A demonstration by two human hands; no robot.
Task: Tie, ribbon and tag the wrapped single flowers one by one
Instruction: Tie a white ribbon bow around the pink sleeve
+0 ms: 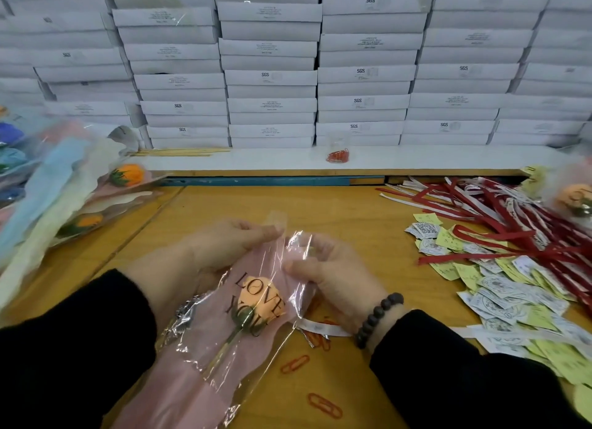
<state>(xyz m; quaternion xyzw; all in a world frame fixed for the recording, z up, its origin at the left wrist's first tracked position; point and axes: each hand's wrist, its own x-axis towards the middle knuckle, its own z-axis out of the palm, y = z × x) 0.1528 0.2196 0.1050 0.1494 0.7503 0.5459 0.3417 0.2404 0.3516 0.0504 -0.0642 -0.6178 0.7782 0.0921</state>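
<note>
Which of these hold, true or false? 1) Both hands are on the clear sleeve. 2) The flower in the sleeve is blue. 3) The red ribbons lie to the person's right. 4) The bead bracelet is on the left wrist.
1) True: the left hand and right hand both pinch the top of the clear sleeve.
2) False: the flower is orange, behind the "LOVE YOU" print.
3) True: the red ribbons lie to the right, over the paper tags.
4) False: the bead bracelet is on the right wrist.
</note>
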